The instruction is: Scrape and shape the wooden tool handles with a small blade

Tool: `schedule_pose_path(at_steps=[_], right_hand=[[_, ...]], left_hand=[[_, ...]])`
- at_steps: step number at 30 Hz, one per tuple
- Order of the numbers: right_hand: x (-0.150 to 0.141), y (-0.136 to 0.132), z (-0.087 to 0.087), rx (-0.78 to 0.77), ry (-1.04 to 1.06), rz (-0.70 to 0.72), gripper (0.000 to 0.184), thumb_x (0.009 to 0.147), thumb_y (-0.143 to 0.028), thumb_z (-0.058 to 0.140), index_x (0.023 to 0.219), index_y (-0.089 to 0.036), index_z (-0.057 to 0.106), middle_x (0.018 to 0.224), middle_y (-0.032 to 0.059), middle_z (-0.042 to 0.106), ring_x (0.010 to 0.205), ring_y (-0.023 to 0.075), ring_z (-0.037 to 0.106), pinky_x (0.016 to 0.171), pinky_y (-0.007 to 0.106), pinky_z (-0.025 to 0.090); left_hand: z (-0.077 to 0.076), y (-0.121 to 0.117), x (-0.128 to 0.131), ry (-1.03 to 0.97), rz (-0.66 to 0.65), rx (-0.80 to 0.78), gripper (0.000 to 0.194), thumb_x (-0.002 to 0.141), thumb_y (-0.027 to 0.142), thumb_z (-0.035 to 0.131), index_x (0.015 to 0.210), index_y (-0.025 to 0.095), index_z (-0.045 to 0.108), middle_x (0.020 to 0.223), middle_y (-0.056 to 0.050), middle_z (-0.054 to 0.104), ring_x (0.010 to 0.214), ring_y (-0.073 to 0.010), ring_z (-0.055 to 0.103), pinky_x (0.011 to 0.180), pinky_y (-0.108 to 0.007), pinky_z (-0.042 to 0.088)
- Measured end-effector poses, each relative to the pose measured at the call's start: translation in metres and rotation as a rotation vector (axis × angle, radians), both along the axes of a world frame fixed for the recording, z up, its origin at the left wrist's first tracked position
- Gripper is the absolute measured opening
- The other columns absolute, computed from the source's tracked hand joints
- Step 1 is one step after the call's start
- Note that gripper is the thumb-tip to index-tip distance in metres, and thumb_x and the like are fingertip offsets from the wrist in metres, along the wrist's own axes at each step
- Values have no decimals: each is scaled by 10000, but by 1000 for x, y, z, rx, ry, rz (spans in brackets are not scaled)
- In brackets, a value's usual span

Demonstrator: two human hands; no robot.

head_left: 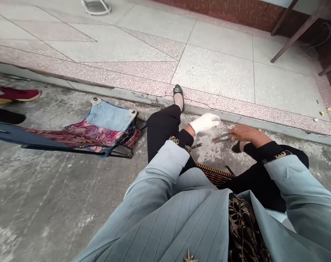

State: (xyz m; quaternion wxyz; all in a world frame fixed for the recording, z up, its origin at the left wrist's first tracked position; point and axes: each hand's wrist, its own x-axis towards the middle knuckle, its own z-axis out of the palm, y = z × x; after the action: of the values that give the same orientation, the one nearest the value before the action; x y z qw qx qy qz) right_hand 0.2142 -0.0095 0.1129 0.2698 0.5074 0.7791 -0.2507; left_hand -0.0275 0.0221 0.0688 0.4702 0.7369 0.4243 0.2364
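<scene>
My left hand (207, 123) wears a white knitted glove and is held over the ground between my knees. Its fingers are curled together, and whatever they may hold is hidden. Just to the right, my bare right hand (244, 133) is closed around a short brown stick (216, 140) with pale thread or wire wound about it. The stick points toward the gloved hand, apart from it. Below the hands, between my legs, shows the woven brown-and-yellow edge of a seat (215, 174).
A low folding chair (107, 116) with blue and floral cloth stands at left. Beyond it is a person's red shoe (19, 94). A raised tiled step (217, 69) runs ahead of my feet. Brown metal legs (298, 38) stand at upper right, and a white looped object (96, 7) lies at upper left.
</scene>
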Motion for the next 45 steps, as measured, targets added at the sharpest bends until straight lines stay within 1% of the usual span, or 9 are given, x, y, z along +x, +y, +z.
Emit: schedule_pose_path(at_steps=[4,10,13,17,21,27,34,39,45], right_hand=[[5,-5,44,-237,576,-142,421,848,-421,729,1216,-231,801,1110,52,773,964,235,697,864,355,524],[-10,15,52,80,891,-540,292,809,-420,722,937,-157,735,647,-12,555,610,140,520,614,296,445],[-16,35,25,183,719,-620,213,879,-348,624,919,-156,707,696,19,617,649,158,554,631,294,427],[-17,50,-6,280,300,-353,276,930,-334,633,1083,-139,755,1014,131,751,909,248,652,734,326,430],[-13,50,-17,109,170,-158,295,946,-339,624,1120,-148,766,1121,170,750,936,271,652,713,341,415],[-7,47,-6,-216,417,-24,240,880,-352,679,1013,-193,800,890,50,720,777,189,586,689,305,388],[2,39,38,-274,802,-162,398,781,-458,776,1087,-210,835,891,12,731,804,181,609,757,304,438],[12,41,47,-42,912,-413,383,777,-444,771,1039,-169,818,751,21,647,675,160,546,653,309,423],[17,55,26,296,544,-495,235,902,-324,671,1023,-153,777,797,61,670,758,200,601,696,321,407]], left_hand=[[11,19,-10,27,-67,39,176,850,260,610,799,132,718,770,-40,709,846,-178,640,794,-267,454],[9,11,1,122,-273,60,235,917,311,539,857,145,694,852,-41,718,759,-163,600,741,-273,436],[3,8,3,177,-364,103,294,951,353,491,849,149,677,798,-34,680,702,-155,548,682,-269,392],[1,19,-5,340,-431,217,307,954,355,474,822,180,688,755,-33,657,648,-158,497,632,-296,324],[12,40,-13,386,-433,202,295,932,355,491,855,187,721,755,-31,663,664,-163,537,639,-298,332],[24,65,-7,300,-457,171,306,875,347,536,949,151,758,880,-42,705,801,-171,607,738,-274,386],[6,58,4,-4,-328,-142,305,856,429,627,914,140,706,790,-21,654,715,-142,560,713,-284,437],[-4,27,13,-70,-208,-308,487,945,646,591,904,171,689,623,-14,535,573,-127,467,610,-318,455],[-2,6,20,-118,-214,-383,609,899,774,576,893,172,667,610,12,478,506,-91,380,529,-285,369]])
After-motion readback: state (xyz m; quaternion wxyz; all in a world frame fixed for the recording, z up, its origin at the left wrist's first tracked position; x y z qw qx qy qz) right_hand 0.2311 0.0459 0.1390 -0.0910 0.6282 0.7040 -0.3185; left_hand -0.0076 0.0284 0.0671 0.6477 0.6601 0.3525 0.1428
